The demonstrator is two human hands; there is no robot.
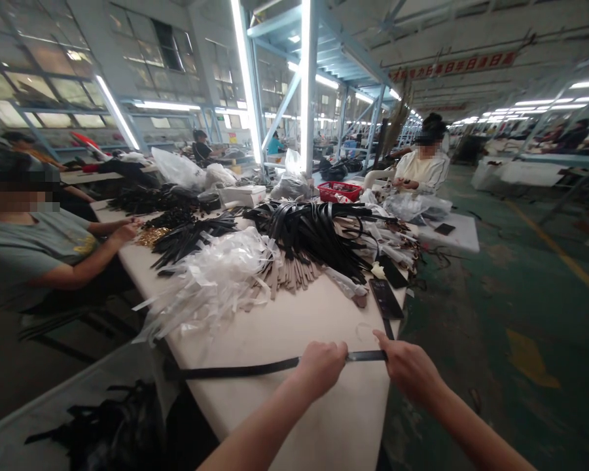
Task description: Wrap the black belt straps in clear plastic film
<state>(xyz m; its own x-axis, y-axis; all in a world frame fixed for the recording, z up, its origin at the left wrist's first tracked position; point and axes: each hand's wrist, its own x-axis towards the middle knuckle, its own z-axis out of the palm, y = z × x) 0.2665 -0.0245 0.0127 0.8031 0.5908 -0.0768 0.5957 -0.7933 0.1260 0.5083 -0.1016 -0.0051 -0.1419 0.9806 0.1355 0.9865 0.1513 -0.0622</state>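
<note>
A long black strap (pixel 240 371) runs across the near part of the white table, its left end reaching over the table's left edge. My left hand (pixel 322 367) is closed around the strap. Close to the right edge, my right hand (pixel 406 361) grips the same strap, and a short stretch lies between the two hands. Something pale and shiny sits on the strap beside my left fingers; I cannot make out what. A thin clear loop of film (pixel 366 332) lies on the table just beyond. Past my right hand rests a dark phone (pixel 386 299).
Clear plastic strips (pixel 220 275) and a heap of black straps (pixel 314 235) cover the table's middle. A red basket (pixel 339 191) stands farther back. One co-worker (pixel 44 242) sits at left, another (pixel 421 167) at the far right. A lined bin (pixel 112 418) holds black straps below left.
</note>
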